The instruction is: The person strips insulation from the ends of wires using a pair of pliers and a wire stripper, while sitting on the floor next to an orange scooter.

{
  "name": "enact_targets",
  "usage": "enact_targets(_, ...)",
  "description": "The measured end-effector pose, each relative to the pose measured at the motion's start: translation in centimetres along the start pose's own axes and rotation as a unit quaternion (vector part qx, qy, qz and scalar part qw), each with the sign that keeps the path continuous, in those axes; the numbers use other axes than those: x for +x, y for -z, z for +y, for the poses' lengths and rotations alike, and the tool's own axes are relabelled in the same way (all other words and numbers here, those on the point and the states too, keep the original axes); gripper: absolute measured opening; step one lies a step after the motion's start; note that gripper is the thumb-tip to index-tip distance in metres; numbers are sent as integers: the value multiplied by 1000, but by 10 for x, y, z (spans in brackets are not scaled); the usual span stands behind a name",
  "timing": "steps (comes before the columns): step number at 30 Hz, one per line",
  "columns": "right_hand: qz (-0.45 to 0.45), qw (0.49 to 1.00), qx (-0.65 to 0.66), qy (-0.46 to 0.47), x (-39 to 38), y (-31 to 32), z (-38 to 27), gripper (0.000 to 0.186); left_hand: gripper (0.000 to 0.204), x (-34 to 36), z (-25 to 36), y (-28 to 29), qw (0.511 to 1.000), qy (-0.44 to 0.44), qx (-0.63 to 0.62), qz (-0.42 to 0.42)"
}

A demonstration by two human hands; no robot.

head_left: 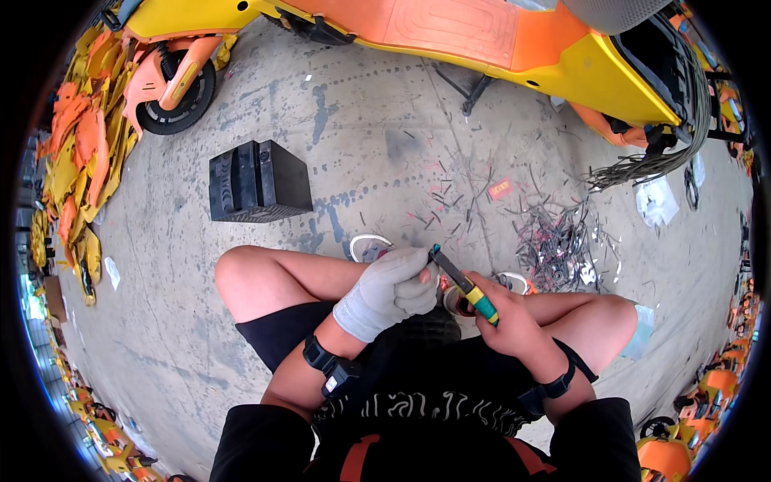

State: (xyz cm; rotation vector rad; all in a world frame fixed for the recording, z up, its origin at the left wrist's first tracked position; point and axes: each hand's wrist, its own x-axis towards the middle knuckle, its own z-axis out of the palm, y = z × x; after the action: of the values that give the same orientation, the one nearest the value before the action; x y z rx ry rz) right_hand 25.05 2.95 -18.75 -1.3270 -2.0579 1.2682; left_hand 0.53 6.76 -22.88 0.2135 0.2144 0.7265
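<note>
My right hand (511, 315) is bare and closed around the green-and-yellow handle of a knife (460, 279). Its dark, flat blade points up and left toward my other hand. My left hand (393, 286), in a pale grey knitted glove with bare fingertips showing, is closed beside the blade's end. A tiny teal bit (435, 248) shows at the blade tip; whether the left fingers hold it or something else is hidden. Both hands meet above the gap between my bent legs.
A black box-shaped unit (261, 181) stands on the floor ahead left. Cut wire scraps (562, 245) lie heaped ahead right. A yellow-and-orange scooter (450, 32) spans the far side, with a bundle of grey cables (683, 153) hanging from it. Orange and yellow panels (84, 145) are piled at left.
</note>
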Motion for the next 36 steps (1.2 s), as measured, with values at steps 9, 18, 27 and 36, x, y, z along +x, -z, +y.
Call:
enact_targets(9, 36, 994, -81, 65, 2, 7, -1, 76, 44, -8, -2, -21, 999, -6, -37, -13)
enact_targets(18, -31, 998, 57, 11, 4, 6, 2, 72, 27, 1, 0, -25, 956, -119, 218, 157)
enact_targets(27, -166, 907, 374, -100, 2, 10, -4, 65, 22, -3, 11, -19, 700, -210, 642, 233)
enact_targets(36, -178, 900, 387, -95, -3, 9, 13, 64, 18, -1, 27, -22, 595, -183, 749, 227)
